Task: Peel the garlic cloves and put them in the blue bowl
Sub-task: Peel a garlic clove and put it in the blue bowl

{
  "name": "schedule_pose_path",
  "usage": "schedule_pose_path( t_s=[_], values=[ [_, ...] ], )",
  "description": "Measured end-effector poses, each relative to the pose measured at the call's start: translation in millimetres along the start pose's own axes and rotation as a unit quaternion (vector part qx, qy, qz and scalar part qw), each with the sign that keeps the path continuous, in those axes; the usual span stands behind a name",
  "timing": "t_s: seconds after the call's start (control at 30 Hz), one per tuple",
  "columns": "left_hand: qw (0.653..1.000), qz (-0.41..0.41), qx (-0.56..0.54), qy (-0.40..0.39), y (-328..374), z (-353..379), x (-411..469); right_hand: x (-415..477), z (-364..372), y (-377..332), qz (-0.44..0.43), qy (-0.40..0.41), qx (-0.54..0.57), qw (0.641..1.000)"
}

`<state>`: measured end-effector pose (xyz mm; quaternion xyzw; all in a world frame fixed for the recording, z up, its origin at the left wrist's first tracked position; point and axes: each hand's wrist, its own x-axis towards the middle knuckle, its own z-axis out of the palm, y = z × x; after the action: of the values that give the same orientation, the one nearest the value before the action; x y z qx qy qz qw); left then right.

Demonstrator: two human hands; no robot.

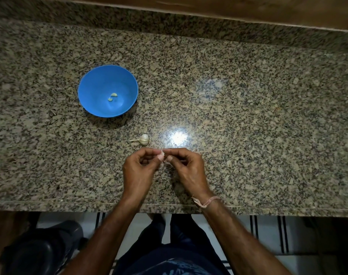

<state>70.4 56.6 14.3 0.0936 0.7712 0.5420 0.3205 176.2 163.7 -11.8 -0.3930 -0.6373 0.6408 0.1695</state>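
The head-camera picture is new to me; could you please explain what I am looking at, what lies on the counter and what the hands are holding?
There is no machine here. A person wears a wide-angle camera on the head, so you look forward and down at their own two bare hands over a speckled granite counter.

On the counter stands a blue bowl with two peeled garlic cloves inside. Nearer the person lies a garlic bulb, apart from the bowl.

The left hand and the right hand meet above the counter's near edge. Their fingers pinch a small garlic clove between them, apparently peeling it. A thread band circles the right wrist.
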Motion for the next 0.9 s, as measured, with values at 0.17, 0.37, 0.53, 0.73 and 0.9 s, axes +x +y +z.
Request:
schedule_pose_path(
  t_s=[0.17, 0.37, 0.53, 0.73, 0.9],
  values=[
    [0.982, 0.047, 0.154, 0.1, -20, -30, 13, -2, -3, 1, -0.014, -0.001, -0.086, 0.996],
    [0.959, 0.137, 0.24, 0.063, -35, -28, -8, -15, -27, 4, -0.059, 0.027, -0.166, 0.984],
    [0.955, 0.143, 0.259, -0.025, -52, -5, -22, -46, -31, 16, -0.041, 0.045, -0.316, 0.947],
    [0.955, 0.147, 0.257, -0.014, -38, 14, -4, -13, 4, -2, -0.043, 0.042, -0.255, 0.965],
    [0.953, 0.158, 0.259, -0.014, -35, 22, -3, 2, -31, -10, -0.034, 0.017, -0.188, 0.981]
  ],
)
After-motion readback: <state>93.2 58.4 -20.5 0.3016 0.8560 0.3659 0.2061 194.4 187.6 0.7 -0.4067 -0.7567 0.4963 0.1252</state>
